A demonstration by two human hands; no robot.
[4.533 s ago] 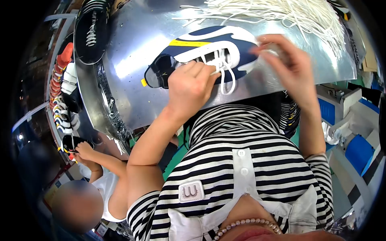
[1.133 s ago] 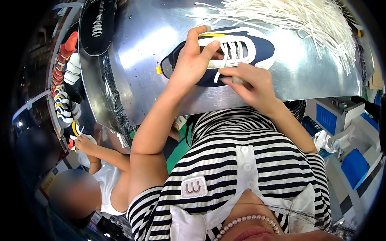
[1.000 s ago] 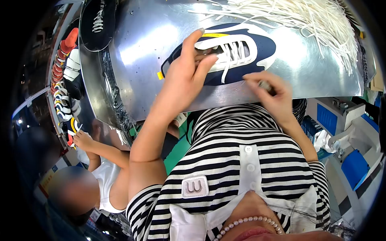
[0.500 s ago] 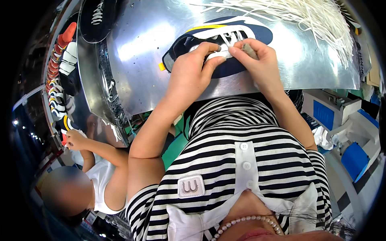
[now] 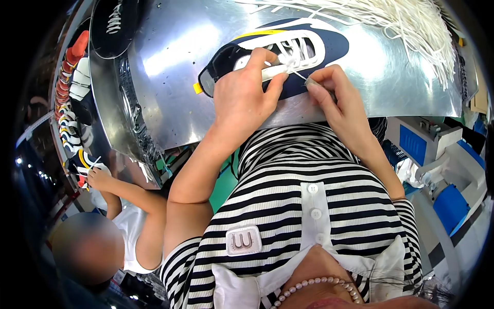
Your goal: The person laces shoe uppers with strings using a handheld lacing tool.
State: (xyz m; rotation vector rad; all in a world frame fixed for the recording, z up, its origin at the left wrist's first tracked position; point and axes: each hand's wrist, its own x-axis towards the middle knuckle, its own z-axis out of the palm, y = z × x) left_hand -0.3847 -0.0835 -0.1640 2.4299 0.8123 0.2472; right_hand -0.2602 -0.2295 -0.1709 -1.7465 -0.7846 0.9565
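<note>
A navy sneaker (image 5: 335,45) with white and yellow trim lies on the metal table, toe to the right and heel to the left. My left hand (image 5: 242,95) is closed on the white eyelet edge of the shoe's opening, with fingers inside and thumb outside. White lace (image 5: 298,75) runs taut from the near eyelets to my right hand (image 5: 337,95). That hand pinches the lace between thumb and forefinger, just off the shoe's near side. Lacing crosses the front part of the shoe, and my left fingers partly hide the opening.
A big pile of loose white laces (image 5: 406,31) covers the table's (image 5: 175,98) far right. At the far left lies a black laced shoe (image 5: 114,28). Stacked shoes (image 5: 67,121) line a rack on the left, where another person's hand (image 5: 100,179) handles a shoe.
My right hand has moved away from the eyelets, right and toward me, drawing the lace out straight. My left hand stays on the shoe's edge. The view has shifted slightly.
</note>
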